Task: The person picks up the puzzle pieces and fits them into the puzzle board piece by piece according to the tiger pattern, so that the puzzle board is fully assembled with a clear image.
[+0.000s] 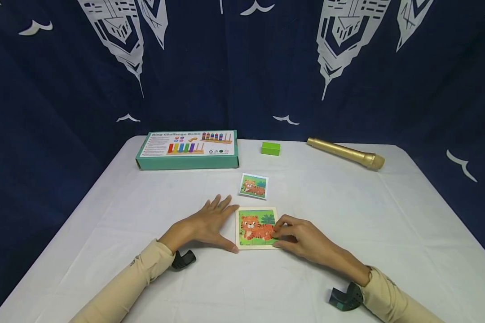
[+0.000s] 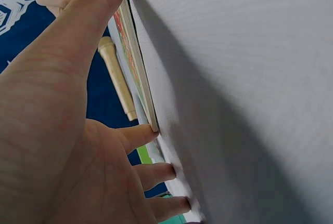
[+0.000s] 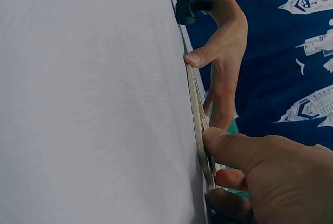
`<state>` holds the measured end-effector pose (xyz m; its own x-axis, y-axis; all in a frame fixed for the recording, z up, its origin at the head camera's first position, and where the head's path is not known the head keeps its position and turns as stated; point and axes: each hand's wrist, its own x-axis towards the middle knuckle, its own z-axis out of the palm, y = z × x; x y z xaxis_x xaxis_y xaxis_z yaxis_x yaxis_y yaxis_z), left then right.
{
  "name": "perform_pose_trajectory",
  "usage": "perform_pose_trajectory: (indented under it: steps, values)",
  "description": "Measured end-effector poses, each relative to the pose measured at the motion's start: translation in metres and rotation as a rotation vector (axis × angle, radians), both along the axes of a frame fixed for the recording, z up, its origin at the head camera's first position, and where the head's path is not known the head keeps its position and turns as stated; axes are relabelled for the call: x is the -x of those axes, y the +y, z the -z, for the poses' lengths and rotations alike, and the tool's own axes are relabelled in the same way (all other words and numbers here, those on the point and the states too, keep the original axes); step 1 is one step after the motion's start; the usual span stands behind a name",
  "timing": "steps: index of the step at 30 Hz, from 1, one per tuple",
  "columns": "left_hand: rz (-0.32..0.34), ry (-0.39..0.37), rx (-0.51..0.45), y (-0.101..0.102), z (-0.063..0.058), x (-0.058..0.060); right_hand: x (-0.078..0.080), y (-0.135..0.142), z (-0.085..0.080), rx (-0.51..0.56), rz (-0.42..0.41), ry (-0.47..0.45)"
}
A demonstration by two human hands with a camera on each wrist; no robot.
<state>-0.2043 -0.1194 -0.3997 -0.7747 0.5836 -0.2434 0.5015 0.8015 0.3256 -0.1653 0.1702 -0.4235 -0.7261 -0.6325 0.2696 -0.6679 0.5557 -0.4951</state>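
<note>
A square wooden tiger puzzle (image 1: 255,224) lies flat on the table, its orange tiger on a green ground within a pale frame. Spread wide, my left hand (image 1: 210,226) touches the puzzle's left corners with thumb and index finger. My right hand (image 1: 307,237) is at the right side, its bent fingers and thumb pinching a puzzle piece over the lower right part; fingers hide most of that piece. In the right wrist view, the right thumb (image 3: 229,146) lies against a thin edge at the frame. A small tiger picture card (image 1: 253,186) lies just behind the puzzle.
A green Ring Challenge Game box (image 1: 187,150) lies at the back left of the white-covered table (image 1: 234,287). Right of it stands a small green block (image 1: 270,148). A gold microphone (image 1: 345,154) lies at the back right. Behind hangs a dark blue patterned cloth (image 1: 226,67).
</note>
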Motion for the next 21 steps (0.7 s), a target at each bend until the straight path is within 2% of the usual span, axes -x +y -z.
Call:
perform_pose_trajectory:
  steps: [21]
  values:
    - [-0.003, -0.003, -0.004, 0.0, -0.0002, -0.0001, 0.0001, 0.0007, -0.0001, 0.005, -0.024, 0.011]
